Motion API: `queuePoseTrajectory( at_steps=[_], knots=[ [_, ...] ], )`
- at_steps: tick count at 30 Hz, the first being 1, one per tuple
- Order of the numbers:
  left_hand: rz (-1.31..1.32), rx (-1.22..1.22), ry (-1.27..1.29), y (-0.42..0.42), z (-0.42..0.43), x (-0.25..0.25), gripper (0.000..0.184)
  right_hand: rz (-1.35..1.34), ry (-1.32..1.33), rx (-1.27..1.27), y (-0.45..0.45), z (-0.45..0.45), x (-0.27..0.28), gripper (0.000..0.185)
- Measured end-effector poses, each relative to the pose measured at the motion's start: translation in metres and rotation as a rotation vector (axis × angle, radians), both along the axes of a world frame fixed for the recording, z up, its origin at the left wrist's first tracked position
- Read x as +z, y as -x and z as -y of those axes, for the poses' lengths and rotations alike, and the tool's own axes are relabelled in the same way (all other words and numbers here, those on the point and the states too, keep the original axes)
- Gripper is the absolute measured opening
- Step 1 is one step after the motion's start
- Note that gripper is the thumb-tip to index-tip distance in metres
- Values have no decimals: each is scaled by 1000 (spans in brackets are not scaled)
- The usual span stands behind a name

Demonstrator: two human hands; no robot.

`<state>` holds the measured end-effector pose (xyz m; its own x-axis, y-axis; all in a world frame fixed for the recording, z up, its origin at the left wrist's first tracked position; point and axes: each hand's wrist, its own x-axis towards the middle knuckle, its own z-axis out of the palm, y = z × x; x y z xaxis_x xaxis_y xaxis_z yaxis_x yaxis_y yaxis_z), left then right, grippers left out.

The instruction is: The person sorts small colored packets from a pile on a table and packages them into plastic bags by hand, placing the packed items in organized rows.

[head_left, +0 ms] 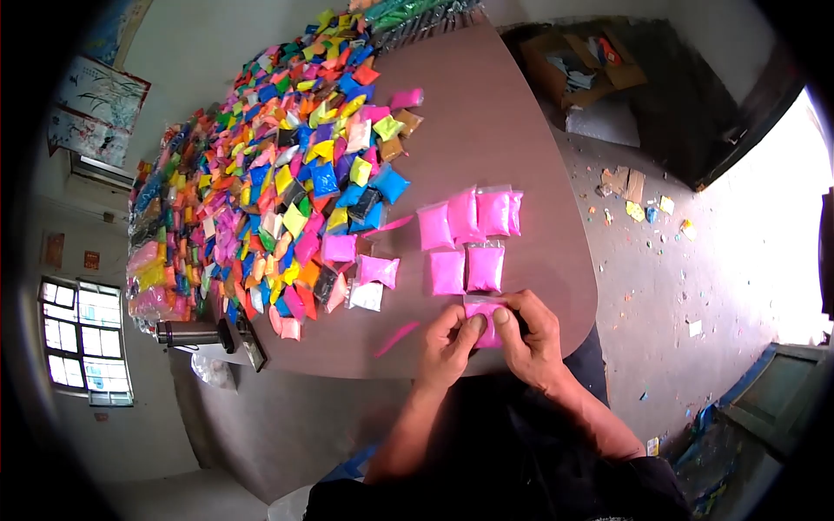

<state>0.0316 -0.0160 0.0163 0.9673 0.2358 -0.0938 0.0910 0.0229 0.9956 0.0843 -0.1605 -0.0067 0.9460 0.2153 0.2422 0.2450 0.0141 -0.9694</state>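
A small clear bag filled with pink material (488, 335) is pinched between both hands at the table's near edge. My left hand (446, 346) grips its left side with thumb and curled fingers. My right hand (532, 334) holds the right side, its thumb pressed on the front. Just beyond lie two pink packets, a left one (447, 273) and a right one (485, 267). Behind those, several more pink packets (464, 215) sit in an overlapping row. A thin pink strip (397, 339) rests left of my left hand, and another pink strip (389, 227) lies farther back.
A big heap of colourful packets (295, 182) covers the table's left side. A metal flask (189, 333) lies at the left edge beside a dark flat object (250, 344). The rounded table edge (584, 252) runs along the right. An open cardboard box (621, 74) stands beyond, with scraps on the floor.
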Motion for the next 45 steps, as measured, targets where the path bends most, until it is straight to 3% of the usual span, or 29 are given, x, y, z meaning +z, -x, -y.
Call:
queuePoseTrajectory(
  at_steps=[3,7,10,13,20,26,32,39,43,45],
  knots=[
    [51,53,-92,0,-4,-11,16,-41,36,49,1,0,7,17],
    [34,24,-7,3,-3,-3,18,-79,17,100,3,1,1,18],
    [-10,-92,-4,1,-4,-3,20,-115,-84,29,4,1,-12,19],
    [76,-57,-14,-2,-2,-6,20,-122,-116,-21,5,-4,-3,15],
    [114,-15,-34,3,-13,-22,17,-161,-3,82,3,-3,6,18],
    [113,-91,-119,4,-11,-20,23,-225,-201,36,4,-5,-5,17],
    [199,-34,-12,1,-13,-41,20,-220,-118,84,4,-3,-8,18],
    [177,-84,-75,1,-14,-24,19,-275,-116,91,4,2,-6,17],
    [208,-44,70,-2,-14,-18,25,-296,-176,100,5,1,-3,15],
    [127,-42,-106,-1,-20,-22,21,-228,-103,121,5,-1,-7,15]
  ],
)
